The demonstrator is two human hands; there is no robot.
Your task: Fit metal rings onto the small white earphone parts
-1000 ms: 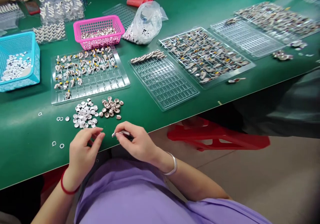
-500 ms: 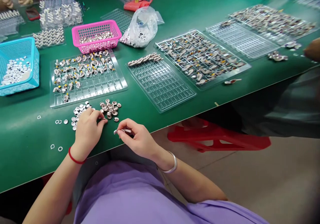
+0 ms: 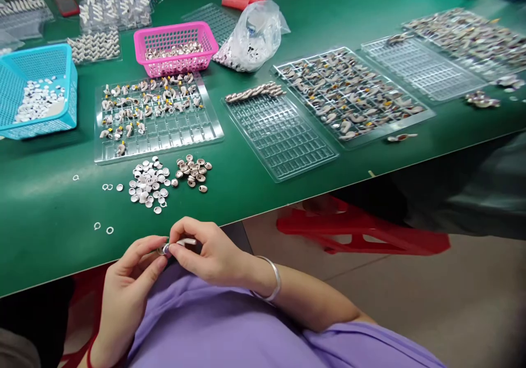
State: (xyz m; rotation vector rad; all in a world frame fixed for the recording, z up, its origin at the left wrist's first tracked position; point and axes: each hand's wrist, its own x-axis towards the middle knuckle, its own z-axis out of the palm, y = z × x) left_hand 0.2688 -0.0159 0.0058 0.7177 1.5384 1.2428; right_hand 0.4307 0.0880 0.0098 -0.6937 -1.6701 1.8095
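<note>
My left hand (image 3: pixel 133 280) pinches a small round cup-shaped cap (image 3: pixel 163 249) between thumb and fingertips, just off the table's front edge. Against it, my right hand (image 3: pixel 209 253) is closed on a thin pale earpiece-like part (image 3: pixel 188 241), its stem sticking out to the right. The two small parts meet between my fingertips; whether they are joined I cannot tell. Beyond my hands lie a pile of white discs (image 3: pixel 150 180) and a smaller pile of beige caps (image 3: pixel 193 170). A few thin white rings (image 3: pixel 109 230) are scattered to the left.
A clear tray (image 3: pixel 181 132) partly filled with curved parts lies behind the piles. Around it are a blue basket (image 3: pixel 68 105), a pink basket (image 3: pixel 176 28), a plastic bag (image 3: pixel 261 36) and more trays (image 3: pixel 296 143). A red stool (image 3: pixel 364 242) stands below the table edge at right.
My left hand has left the beige caps and come back toward my body to meet my right hand. My right hand has moved slightly left and nearer; the view has shifted a little.
</note>
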